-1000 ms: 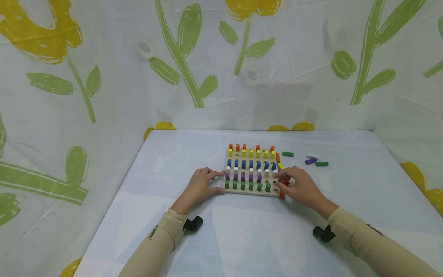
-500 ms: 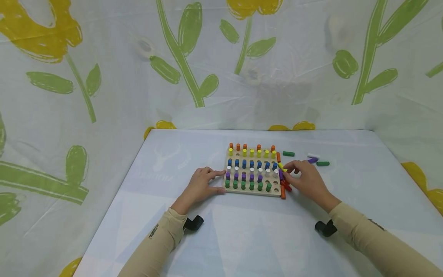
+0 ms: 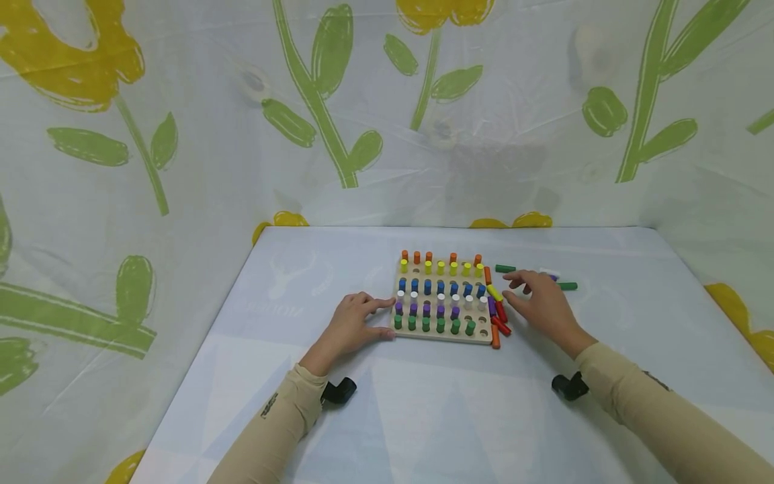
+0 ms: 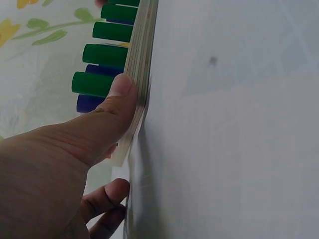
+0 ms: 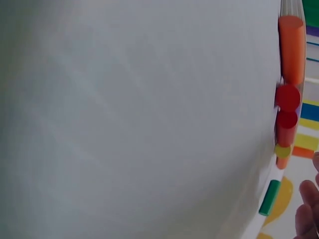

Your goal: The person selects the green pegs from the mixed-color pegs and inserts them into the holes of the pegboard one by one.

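Note:
A wooden pegboard (image 3: 444,340) stands on the table with rows of upright orange, yellow, blue, white, purple and green pegs. At its left edge, my left hand (image 3: 347,323) touches it with the index finger and thumb. The left wrist view has that thumb (image 4: 119,92) against the board's side, beside standing green pegs (image 4: 104,55). My right hand (image 3: 547,306) hovers right of the board, fingers loosely bent and nothing held. Nearest to it lie a yellow peg (image 3: 495,293) and a red peg (image 3: 501,312). Only fingertips (image 5: 309,191) of it show in the right wrist view.
Along the board's right side lie a purple peg (image 3: 491,306), another red peg (image 3: 501,327) and orange pegs (image 3: 496,337). Farther right are green pegs (image 3: 505,268) and a white peg (image 3: 550,272), part hidden by my right hand. A flowered cloth (image 3: 508,175) walls the table.
My right hand has moved away from the board's right edge, to the right and back, uncovering the loose red, purple and yellow pegs. My left hand stays on the board.

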The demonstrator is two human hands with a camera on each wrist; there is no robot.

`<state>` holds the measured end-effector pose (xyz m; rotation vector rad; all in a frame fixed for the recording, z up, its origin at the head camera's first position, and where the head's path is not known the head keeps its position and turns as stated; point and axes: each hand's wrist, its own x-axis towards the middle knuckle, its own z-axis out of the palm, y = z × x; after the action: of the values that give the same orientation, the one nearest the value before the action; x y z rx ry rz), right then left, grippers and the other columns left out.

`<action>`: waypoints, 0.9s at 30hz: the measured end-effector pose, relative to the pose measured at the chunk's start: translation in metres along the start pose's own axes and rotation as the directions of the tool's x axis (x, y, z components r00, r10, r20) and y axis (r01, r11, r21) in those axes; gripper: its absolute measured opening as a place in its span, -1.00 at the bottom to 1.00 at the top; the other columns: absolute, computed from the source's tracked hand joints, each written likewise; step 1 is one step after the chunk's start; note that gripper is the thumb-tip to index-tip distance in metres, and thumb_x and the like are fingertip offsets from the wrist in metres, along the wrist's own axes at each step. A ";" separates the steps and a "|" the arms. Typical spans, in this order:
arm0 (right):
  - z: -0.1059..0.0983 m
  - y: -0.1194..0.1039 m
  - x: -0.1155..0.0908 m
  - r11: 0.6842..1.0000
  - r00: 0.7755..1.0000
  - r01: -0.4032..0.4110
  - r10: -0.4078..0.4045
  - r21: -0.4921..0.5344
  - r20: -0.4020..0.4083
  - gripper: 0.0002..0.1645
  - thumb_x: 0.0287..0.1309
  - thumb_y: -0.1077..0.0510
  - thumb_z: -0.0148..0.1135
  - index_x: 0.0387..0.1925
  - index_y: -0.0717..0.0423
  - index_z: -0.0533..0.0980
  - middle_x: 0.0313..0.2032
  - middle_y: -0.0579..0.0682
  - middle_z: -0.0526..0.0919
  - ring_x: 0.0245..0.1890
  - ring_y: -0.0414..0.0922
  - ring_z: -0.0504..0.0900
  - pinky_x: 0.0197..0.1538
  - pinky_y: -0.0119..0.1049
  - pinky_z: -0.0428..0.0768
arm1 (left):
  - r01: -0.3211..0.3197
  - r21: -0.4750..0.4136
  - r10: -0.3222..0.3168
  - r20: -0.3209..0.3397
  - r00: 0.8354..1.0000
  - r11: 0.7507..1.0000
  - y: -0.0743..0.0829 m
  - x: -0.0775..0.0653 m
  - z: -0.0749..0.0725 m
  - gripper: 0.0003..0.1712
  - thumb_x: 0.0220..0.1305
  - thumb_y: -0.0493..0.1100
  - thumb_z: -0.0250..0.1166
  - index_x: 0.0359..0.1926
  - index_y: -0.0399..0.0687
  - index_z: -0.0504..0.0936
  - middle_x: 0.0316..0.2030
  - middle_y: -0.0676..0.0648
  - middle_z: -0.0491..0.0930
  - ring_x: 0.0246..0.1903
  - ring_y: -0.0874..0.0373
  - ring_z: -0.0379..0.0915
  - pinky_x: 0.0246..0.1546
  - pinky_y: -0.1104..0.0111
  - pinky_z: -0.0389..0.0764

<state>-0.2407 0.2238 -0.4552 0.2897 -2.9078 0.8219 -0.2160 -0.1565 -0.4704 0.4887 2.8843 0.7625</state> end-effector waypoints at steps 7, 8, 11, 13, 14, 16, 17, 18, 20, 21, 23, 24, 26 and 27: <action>0.000 0.002 0.008 1.000 1.000 -0.025 0.025 0.001 -0.003 -0.53 0.32 0.12 0.34 0.18 0.24 0.54 -0.05 0.22 0.64 -0.05 0.16 0.51 -0.04 0.07 0.56 | -0.004 -0.005 0.004 -0.006 1.000 1.000 -0.001 -0.001 0.001 -0.15 0.07 0.26 0.52 0.40 0.28 0.50 -0.09 0.00 0.49 0.13 -0.09 0.29 0.18 0.06 0.34; -0.001 0.002 0.009 1.000 1.000 -0.029 0.029 0.002 -0.002 -0.53 0.32 0.12 0.34 0.18 0.24 0.54 -0.04 0.23 0.64 -0.05 0.16 0.51 -0.03 0.08 0.55 | -0.005 -0.006 0.005 -0.009 1.000 1.000 -0.001 -0.001 0.001 -0.15 0.07 0.26 0.52 0.40 0.28 0.50 -0.09 0.01 0.49 0.13 -0.09 0.29 0.18 0.06 0.34; -0.001 0.002 0.013 0.999 0.999 -0.038 0.038 -0.001 -0.002 -0.53 0.32 0.12 0.34 0.18 0.24 0.54 -0.04 0.23 0.63 -0.04 0.18 0.50 -0.01 0.09 0.54 | -0.005 -0.012 0.005 -0.010 1.000 1.000 -0.002 -0.001 0.001 -0.15 0.07 0.25 0.52 0.40 0.29 0.51 -0.10 0.01 0.49 0.13 -0.09 0.29 0.18 0.06 0.34; -0.001 0.003 0.016 0.999 0.999 -0.044 0.044 -0.005 0.002 -0.53 0.32 0.11 0.34 0.18 0.24 0.54 -0.04 0.23 0.62 -0.04 0.18 0.49 -0.02 0.09 0.54 | -0.003 -0.015 0.003 -0.009 1.000 1.000 -0.002 -0.001 0.001 -0.15 0.07 0.25 0.52 0.40 0.29 0.50 -0.10 0.01 0.49 0.14 -0.09 0.29 0.19 0.06 0.34; -0.001 0.004 0.018 0.999 0.999 -0.049 0.049 -0.010 0.006 -0.53 0.32 0.11 0.34 0.18 0.23 0.54 -0.04 0.23 0.62 -0.05 0.18 0.49 -0.02 0.08 0.54 | -0.001 -0.016 0.001 -0.008 1.000 1.000 -0.002 -0.001 0.001 -0.15 0.07 0.26 0.52 0.40 0.29 0.50 -0.10 0.01 0.49 0.14 -0.09 0.29 0.19 0.06 0.34; 0.000 0.004 0.021 0.998 0.998 -0.058 0.058 -0.018 0.012 -0.53 0.32 0.11 0.34 0.19 0.22 0.55 -0.04 0.23 0.62 -0.06 0.17 0.48 -0.04 0.06 0.55 | 0.001 -0.016 -0.001 -0.007 1.000 1.000 -0.002 -0.001 0.001 -0.15 0.07 0.26 0.52 0.40 0.29 0.50 -0.10 0.02 0.49 0.14 -0.09 0.29 0.19 0.06 0.34; 0.000 0.005 0.022 0.998 0.998 -0.062 0.062 -0.024 0.016 -0.53 0.32 0.10 0.35 0.19 0.22 0.55 -0.05 0.22 0.61 -0.07 0.17 0.48 -0.05 0.05 0.55 | 0.001 -0.015 -0.001 -0.007 1.000 1.000 -0.001 -0.001 0.001 -0.15 0.08 0.27 0.51 0.40 0.28 0.50 -0.10 0.02 0.49 0.14 -0.09 0.29 0.18 0.06 0.34; 0.000 0.005 0.024 0.998 0.998 -0.061 0.062 -0.029 0.020 -0.52 0.32 0.10 0.35 0.19 0.22 0.55 -0.05 0.23 0.61 -0.07 0.17 0.47 -0.05 0.06 0.54 | -0.001 -0.014 0.000 -0.008 1.000 1.000 -0.001 -0.001 0.001 -0.15 0.08 0.27 0.51 0.40 0.28 0.50 -0.10 0.02 0.49 0.13 -0.08 0.29 0.18 0.06 0.35; 0.000 0.005 0.027 0.997 0.998 -0.063 0.064 -0.041 0.023 -0.52 0.32 0.09 0.35 0.19 0.22 0.55 -0.06 0.23 0.61 -0.07 0.18 0.47 -0.04 0.08 0.54 | -0.001 -0.012 0.001 -0.009 1.000 1.000 -0.002 -0.001 0.000 -0.15 0.08 0.28 0.51 0.40 0.29 0.50 -0.11 0.03 0.49 0.13 -0.07 0.29 0.16 0.08 0.35; 0.001 0.006 0.029 0.997 0.998 -0.063 0.064 -0.049 0.024 -0.52 0.32 0.09 0.34 0.19 0.21 0.56 -0.06 0.23 0.61 -0.07 0.18 0.47 -0.03 0.09 0.53 | -0.001 -0.011 0.000 -0.009 1.000 1.000 -0.001 -0.001 0.000 -0.15 0.08 0.28 0.51 0.40 0.29 0.50 -0.11 0.03 0.48 0.12 -0.06 0.29 0.16 0.08 0.35; 0.001 0.005 0.031 0.996 0.998 -0.061 0.062 -0.060 0.023 -0.53 0.32 0.10 0.34 0.18 0.21 0.56 -0.05 0.24 0.61 -0.05 0.20 0.46 0.02 0.14 0.51 | 0.002 -0.015 -0.002 -0.008 1.000 1.000 -0.001 -0.001 0.000 -0.15 0.08 0.27 0.51 0.40 0.29 0.50 -0.11 0.03 0.48 0.12 -0.06 0.29 0.15 0.08 0.35; 0.002 0.005 0.032 0.996 0.998 -0.058 0.060 -0.068 0.023 -0.54 0.32 0.10 0.34 0.18 0.21 0.56 -0.04 0.25 0.61 -0.02 0.22 0.46 0.07 0.18 0.48 | 0.005 -0.016 -0.005 -0.005 1.000 1.000 -0.001 0.000 0.000 -0.16 0.08 0.26 0.51 0.40 0.29 0.50 -0.11 0.03 0.48 0.12 -0.06 0.29 0.15 0.09 0.35; 0.003 0.004 0.035 0.995 0.998 -0.056 0.058 -0.088 0.025 -0.55 0.33 0.11 0.33 0.18 0.20 0.57 -0.02 0.27 0.61 0.04 0.25 0.46 0.15 0.24 0.43 | 0.011 -0.019 -0.011 0.000 1.000 1.000 -0.001 0.000 0.000 -0.16 0.08 0.26 0.51 0.40 0.30 0.50 -0.12 0.03 0.48 0.12 -0.06 0.28 0.15 0.09 0.35; 0.003 0.004 0.036 0.994 0.998 -0.056 0.059 -0.096 0.028 -0.56 0.33 0.11 0.33 0.18 0.20 0.57 0.00 0.28 0.61 0.07 0.26 0.45 0.19 0.26 0.40 | 0.013 -0.017 -0.013 0.001 1.000 1.000 -0.001 0.000 0.000 -0.16 0.08 0.26 0.51 0.40 0.30 0.50 -0.12 0.03 0.48 0.13 -0.06 0.28 0.15 0.09 0.35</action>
<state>-0.2772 0.2202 -0.4546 0.2126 -2.9859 0.6896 -0.2158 -0.1573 -0.4707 0.4677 2.8743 0.7844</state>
